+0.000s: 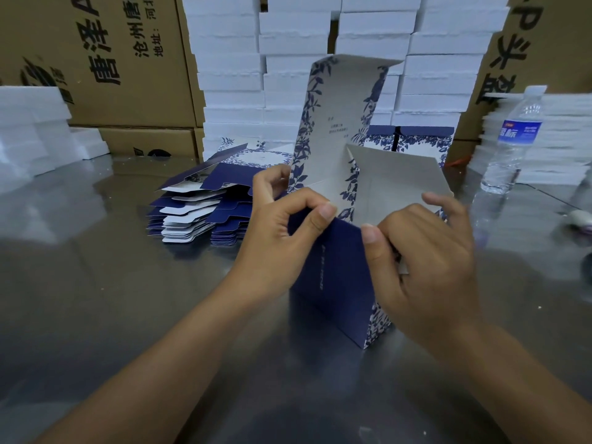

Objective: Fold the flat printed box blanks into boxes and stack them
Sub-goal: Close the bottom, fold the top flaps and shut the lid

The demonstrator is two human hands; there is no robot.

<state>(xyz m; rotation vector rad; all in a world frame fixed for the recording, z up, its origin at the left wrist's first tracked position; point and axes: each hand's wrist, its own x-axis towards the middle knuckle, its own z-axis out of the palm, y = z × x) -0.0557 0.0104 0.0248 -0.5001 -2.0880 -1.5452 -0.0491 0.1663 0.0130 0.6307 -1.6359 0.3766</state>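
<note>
A half-formed navy and white floral box [336, 277] stands upright on the steel table in the middle of the view. Its long lid flap [339, 123] points up, white inside with small print. My left hand [282, 232] pinches the box's upper left edge. My right hand [426, 261] grips its upper right side, thumb on the navy front panel. A pile of flat navy blanks [198, 206] lies behind my left hand. One folded floral box [413, 139] stands at the back right.
A wall of white foam trays [288, 59] rises behind, flanked by brown cartons [105, 59]. A water bottle [512, 139] stands at the right next to more white stacks [560, 136]. White foam pieces [35, 133] sit at the left on the steel table [128, 315].
</note>
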